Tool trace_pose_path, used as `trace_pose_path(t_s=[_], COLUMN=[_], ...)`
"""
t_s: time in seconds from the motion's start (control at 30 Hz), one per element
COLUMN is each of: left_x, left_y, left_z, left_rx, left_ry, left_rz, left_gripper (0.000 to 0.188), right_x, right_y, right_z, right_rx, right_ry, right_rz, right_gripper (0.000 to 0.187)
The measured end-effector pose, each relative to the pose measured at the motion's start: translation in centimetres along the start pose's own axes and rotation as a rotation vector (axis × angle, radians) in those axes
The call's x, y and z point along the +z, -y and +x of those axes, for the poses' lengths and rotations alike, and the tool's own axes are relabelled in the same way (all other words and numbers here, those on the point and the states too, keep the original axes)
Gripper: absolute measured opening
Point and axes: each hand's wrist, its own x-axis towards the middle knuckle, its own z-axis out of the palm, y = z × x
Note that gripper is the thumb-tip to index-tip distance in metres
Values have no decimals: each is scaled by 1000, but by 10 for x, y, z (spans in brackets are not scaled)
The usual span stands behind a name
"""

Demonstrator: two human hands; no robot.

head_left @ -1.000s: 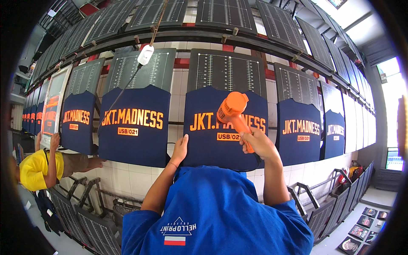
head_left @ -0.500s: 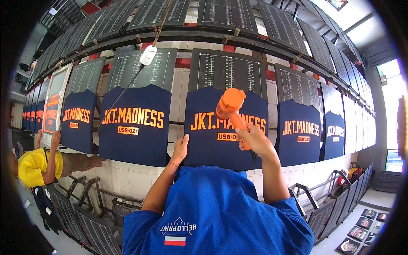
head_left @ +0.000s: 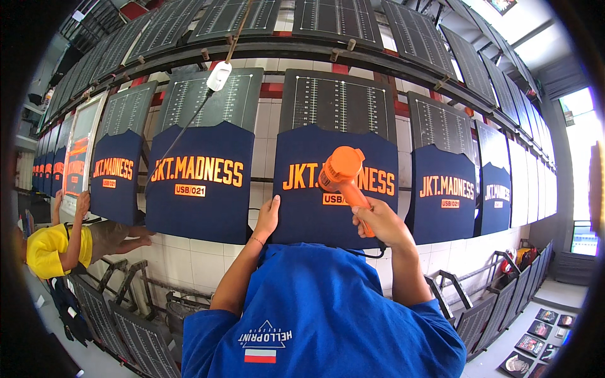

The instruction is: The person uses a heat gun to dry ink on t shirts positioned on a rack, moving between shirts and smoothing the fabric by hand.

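Observation:
My right hand (head_left: 386, 225) is closed round the handle of an orange hair dryer (head_left: 343, 165). Its barrel is over the orange lettering of a dark navy shirt piece (head_left: 309, 217), hiding the middle of the print. The shirt piece lies flat on a dark printing board (head_left: 334, 94) marked with white rulers. A black cord hangs from the lower end of the handle. At the left edge of this board rests my left hand (head_left: 267, 217), fingers stretched out along the edge and holding nothing visible.
Matching printed pieces lie on boards to the left (head_left: 198, 217) and right (head_left: 442, 220). A white plug connector (head_left: 218, 76) hangs on a cord at upper left. At far left, a person in a yellow top (head_left: 50, 249) handles a framed screen (head_left: 82, 151). More racks stand behind me.
My right hand and the hair dryer have moved down a little, toward me, over the print. The cord now loops out below the handle. My left hand stays nearly in place.

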Motion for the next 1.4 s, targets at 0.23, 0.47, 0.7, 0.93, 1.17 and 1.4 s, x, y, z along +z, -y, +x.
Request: trace_pose_path(t_s=[0.23,0.47,0.7,0.93,1.17,1.4], left_x=[-1,3,-8,-13,-30,-34], left_y=[13,13,-1,-50,-65,-58], left_z=[3,3,1,6,9,6], left_rx=[53,94,38,418,627,612], left_ry=[-28,-59,-54,-290,-290,-248], left_rz=[27,-14,255,494,726,747], left_gripper=[58,57,56,33,17,14], right_x=[7,11,17,16,18,17], right_y=[1,3,11,13,24,21], right_z=[7,11,16,32,42,52], right_rx=[-9,-14,-22,-101,-118,-150], right_ry=[35,66,88,36,-7,47], right_rz=[-17,-50,-135,-8,-8,-28], right_gripper=[27,26,26,27,27,28])
